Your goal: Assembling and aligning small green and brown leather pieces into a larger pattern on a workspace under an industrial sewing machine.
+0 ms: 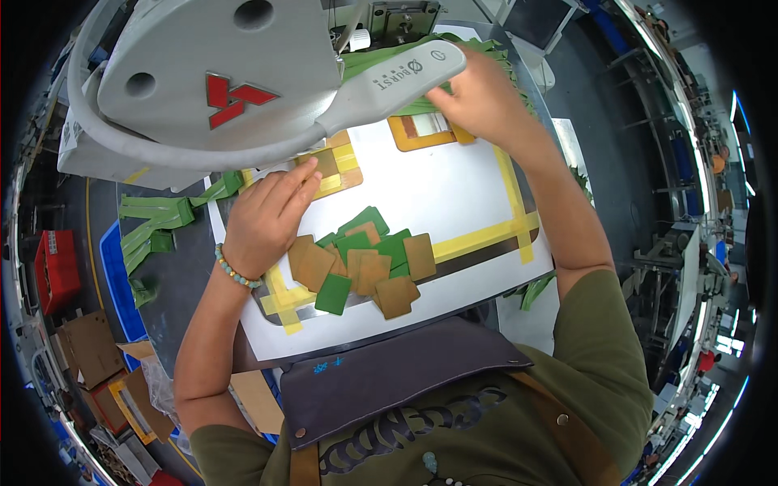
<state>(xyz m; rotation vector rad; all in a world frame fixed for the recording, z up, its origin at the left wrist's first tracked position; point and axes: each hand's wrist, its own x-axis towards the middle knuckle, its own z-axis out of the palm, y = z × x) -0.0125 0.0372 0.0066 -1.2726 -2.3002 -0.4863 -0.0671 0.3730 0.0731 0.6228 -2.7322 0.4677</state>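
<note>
My left hand [271,215] reaches under the grey machine head. Its fingers are stretched out, with their tips on a small tan piece [325,164] at a yellow-taped jig [350,176]. Behind the machine's grey lamp arm [397,85], my right hand [486,97] is over a heap of long green strips [421,105]. Its thumb shows, but the other fingers are mostly hidden, as is anything between them. Below the thumb lies an orange-brown frame [425,144] with a pale window. Nearer me, flat green pieces [333,293] and tan pieces [395,297] form a loose overlapping pile.
The grey sewing-type machine head [203,89] overhangs the back left. Yellow tape [478,235] borders the white work sheet [389,194]. More green strips [154,223] hang off the left edge. Beyond are a blue bin [121,279], a red bin [57,271] and cardboard boxes [87,350].
</note>
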